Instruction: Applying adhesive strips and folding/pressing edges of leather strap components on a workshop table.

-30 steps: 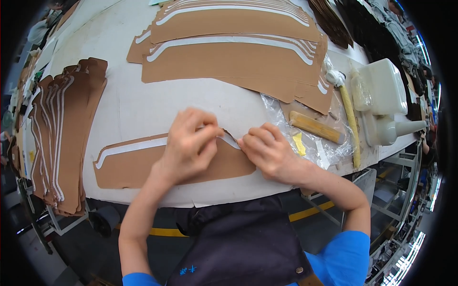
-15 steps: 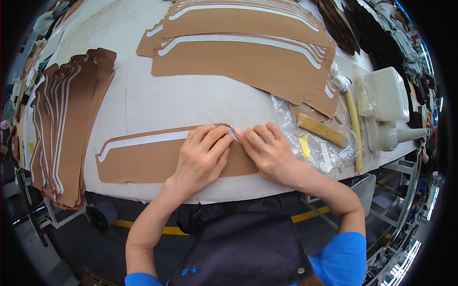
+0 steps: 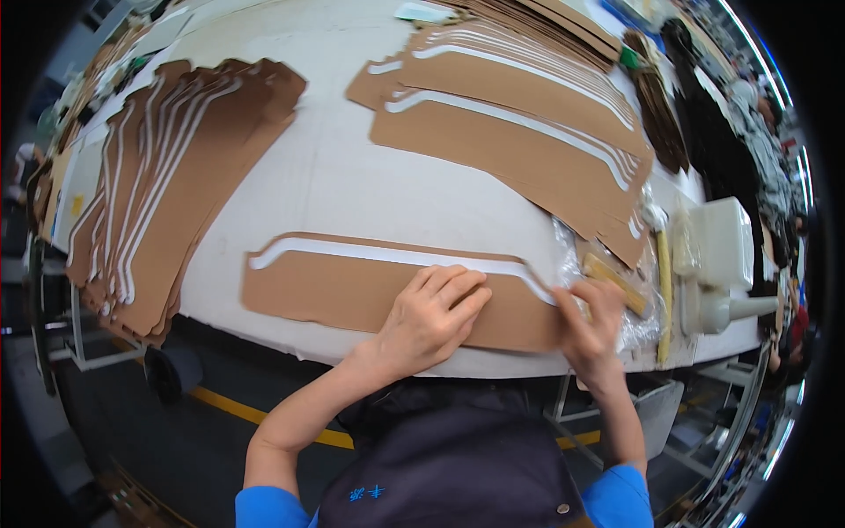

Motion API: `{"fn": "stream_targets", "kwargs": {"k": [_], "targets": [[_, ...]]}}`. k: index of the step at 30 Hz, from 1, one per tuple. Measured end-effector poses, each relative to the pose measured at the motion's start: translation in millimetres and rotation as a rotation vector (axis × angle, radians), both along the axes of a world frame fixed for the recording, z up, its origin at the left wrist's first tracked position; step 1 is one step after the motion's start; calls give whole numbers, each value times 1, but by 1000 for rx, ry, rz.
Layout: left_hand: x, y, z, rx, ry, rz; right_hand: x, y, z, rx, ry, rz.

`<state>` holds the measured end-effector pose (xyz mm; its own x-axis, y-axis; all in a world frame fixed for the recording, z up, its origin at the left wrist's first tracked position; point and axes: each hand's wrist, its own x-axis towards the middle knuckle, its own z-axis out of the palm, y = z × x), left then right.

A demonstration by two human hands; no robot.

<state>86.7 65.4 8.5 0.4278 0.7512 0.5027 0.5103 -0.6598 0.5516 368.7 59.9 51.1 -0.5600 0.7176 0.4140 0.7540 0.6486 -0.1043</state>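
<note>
Brown panel [image 3: 343, 295] flat on surface [image 3: 352, 194], white strip [image 3: 378, 253] along far side. Left hand [image 3: 433, 317] on panel, fingers loosely spread. Right hand [image 3: 591, 321] at strip's right end; blurred, cannot tell if pinching. Likely step: working edge; next calls for steady left hold.

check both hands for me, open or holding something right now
Left hand: open, on the brown piece.
Right hand: at its right end, grip unclear.

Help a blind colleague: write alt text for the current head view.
A person's left hand rests on a brown sheet with a white strip near its far edge; the right hand is at its right end. Overlapping similar sheets lie left and beyond.
</note>
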Motion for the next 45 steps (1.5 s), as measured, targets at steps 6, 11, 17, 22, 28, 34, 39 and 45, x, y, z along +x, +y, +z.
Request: {"fn": "stream_targets", "kwargs": {"k": [6, 11, 17, 22, 28, 34, 39, 45], "targets": [[-82, -33, 4, 38, 35, 326, 34, -28, 84, -299, 152, -223], [-109, -55, 4, 38, 90, 603, -55, 52, 52, -546, 216, 146], [-109, -58, -8, 29, 56, 706, -211, 93, -30, -299, 77, 293], [-114, -60, -13, 8, 0, 731, -236, 77, -34, -409, 43, 201], [-115, -58, -13, 21, 45, 726, -244, 98, -42, -633, 288, 412], [-122, -56, -8, -16, 202, 676, -250, 105, -41, -733, 288, 446], [-128, -54, -7, -13, 259, 657, -247, 107, -45, -712, 311, 468], [-130, -53, -6, -19, 260, 655, -238, 112, -52, -628, 335, 619]]}}
